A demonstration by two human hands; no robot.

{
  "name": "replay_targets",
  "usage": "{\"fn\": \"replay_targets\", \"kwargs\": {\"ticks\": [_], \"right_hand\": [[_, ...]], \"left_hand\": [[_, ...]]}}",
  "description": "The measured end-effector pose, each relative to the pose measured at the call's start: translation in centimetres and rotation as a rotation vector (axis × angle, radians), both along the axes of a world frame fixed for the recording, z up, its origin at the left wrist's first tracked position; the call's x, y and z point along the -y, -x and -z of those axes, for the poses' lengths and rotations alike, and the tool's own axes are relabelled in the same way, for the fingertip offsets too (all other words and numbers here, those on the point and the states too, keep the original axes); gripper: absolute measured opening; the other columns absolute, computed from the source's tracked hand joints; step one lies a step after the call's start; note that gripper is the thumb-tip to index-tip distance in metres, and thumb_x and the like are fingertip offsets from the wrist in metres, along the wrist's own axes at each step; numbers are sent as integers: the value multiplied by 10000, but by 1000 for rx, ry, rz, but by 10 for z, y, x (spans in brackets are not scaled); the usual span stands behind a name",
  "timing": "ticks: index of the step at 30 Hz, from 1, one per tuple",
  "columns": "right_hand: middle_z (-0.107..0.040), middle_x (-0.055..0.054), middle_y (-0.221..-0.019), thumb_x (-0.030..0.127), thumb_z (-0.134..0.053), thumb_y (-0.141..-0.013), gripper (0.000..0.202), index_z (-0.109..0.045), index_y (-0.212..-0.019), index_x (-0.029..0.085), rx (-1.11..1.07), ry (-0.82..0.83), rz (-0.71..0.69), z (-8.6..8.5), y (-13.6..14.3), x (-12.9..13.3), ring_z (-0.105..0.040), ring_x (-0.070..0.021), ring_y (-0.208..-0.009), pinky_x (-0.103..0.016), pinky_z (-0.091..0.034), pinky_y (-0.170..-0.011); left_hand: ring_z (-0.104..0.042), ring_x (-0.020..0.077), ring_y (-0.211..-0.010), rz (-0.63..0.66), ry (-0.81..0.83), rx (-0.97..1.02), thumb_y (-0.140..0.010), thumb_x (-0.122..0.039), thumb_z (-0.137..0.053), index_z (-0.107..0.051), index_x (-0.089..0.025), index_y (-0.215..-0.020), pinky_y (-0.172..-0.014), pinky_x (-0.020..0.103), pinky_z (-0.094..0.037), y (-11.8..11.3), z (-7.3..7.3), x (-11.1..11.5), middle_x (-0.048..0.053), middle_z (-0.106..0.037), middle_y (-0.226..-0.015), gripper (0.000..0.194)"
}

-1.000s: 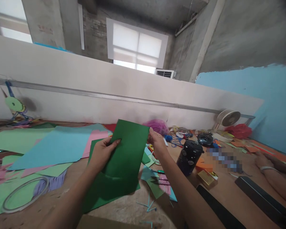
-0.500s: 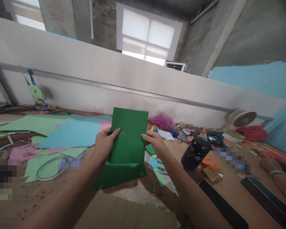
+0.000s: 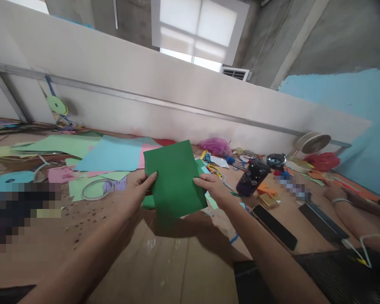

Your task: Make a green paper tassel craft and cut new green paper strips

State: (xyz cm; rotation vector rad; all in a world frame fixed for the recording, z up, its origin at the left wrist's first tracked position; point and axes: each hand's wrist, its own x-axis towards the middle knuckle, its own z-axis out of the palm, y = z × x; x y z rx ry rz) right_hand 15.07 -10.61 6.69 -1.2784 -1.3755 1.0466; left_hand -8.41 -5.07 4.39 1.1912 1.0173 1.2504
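Note:
A dark green sheet of paper [image 3: 177,179] is held up in front of me, tilted, above the table. My left hand [image 3: 143,185] pinches its left edge, thumb on the front face. My right hand [image 3: 210,185] grips its right edge in the same way, thumb on the front. The fingers behind the sheet are hidden. A smaller green piece [image 3: 148,202] shows below and behind the sheet near my left hand; whether it is part of the same paper I cannot tell.
Behind lie a light blue sheet [image 3: 109,154] and a pink plastic bag [image 3: 215,146]. To the right are a dark bottle [image 3: 252,177], a black phone [image 3: 275,227], a gold box [image 3: 267,201], a power bank [image 3: 323,221] and another person's arm [image 3: 351,211].
The green paper has turned and tilted, and its lower folded part no longer shows spread out below. Both hands still hold its sides. The camera view has shifted downward.

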Motion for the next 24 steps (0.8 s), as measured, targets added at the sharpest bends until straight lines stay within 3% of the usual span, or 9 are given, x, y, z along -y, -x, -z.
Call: {"fn": "replay_targets", "kwargs": {"ticks": [1,3,6,9,11,13,16,20,24], "right_hand": [[-342,64,-529,536,-697,-732,461,-443,-539,203,46,22,-29,-4,-4,7,-291,-95,-513,-261,-196,-513],[-328,66,-523,539,-698,-734,463,-445,-542,202,152,77,-115,-12,-9,19,-272,-92,-506,-262,-174,-510],[-342,61,-530,533,-672,-760,452,-460,-546,196,347,113,-281,-24,-10,34,-274,-92,-513,-264,-176,-515],[-328,65,-533,481,-636,-801,436,-439,-543,191,581,69,-436,-35,2,47,-289,-88,-515,-263,-183,-524],[-311,69,-523,443,-621,-819,426,-417,-545,188,708,28,-498,-41,11,56,-294,-85,-502,-264,-176,-521],[-304,70,-517,437,-609,-831,425,-408,-552,188,783,-2,-516,-45,16,64,-294,-83,-490,-266,-167,-515],[-313,65,-541,464,-589,-842,424,-421,-567,189,805,-24,-498,-42,10,68,-310,-88,-507,-262,-176,-510],[-339,56,-566,488,-566,-845,397,-488,-597,188,787,17,-432,-29,-6,64,-321,-97,-532,-256,-194,-512],[-326,57,-565,501,-570,-837,401,-502,-603,183,778,51,-456,-22,-8,61,-308,-96,-537,-252,-202,-515]], "left_hand": [[-670,224,-792,18,-11,-19,-644,-585,-761,-697,-173,-956,-673,308,-521,9,-2,4,79,-735,-894,520],[-654,251,-959,-89,-124,-110,-661,-558,-761,-629,-195,-1163,-788,331,-512,26,-13,12,96,-712,-1041,633],[-548,302,-1197,-216,-508,-434,-750,-526,-695,-527,-252,-1336,-937,391,-449,38,-39,28,105,-617,-1287,668],[-534,322,-1204,1,-841,-773,-820,-513,-617,-640,-288,-1224,-1039,448,-334,27,-58,48,70,-640,-1275,464],[-579,311,-1128,175,-920,-925,-837,-504,-595,-713,-305,-1093,-1063,463,-266,16,-60,60,54,-706,-1151,344],[-630,280,-970,285,-893,-1029,-837,-478,-589,-760,-303,-883,-1047,445,-258,11,-57,66,39,-750,-910,249],[-621,240,-753,294,-755,-1035,-817,-486,-573,-752,-285,-704,-894,364,-367,18,-50,65,31,-709,-674,292],[-583,218,-621,322,-576,-965,-808,-566,-527,-760,-275,-727,-612,286,-374,36,-44,58,29,-685,-640,382],[-586,221,-648,367,-534,-1006,-792,-581,-552,-764,-274,-784,-568,272,-348,39,-33,55,34,-704,-709,372]]}}
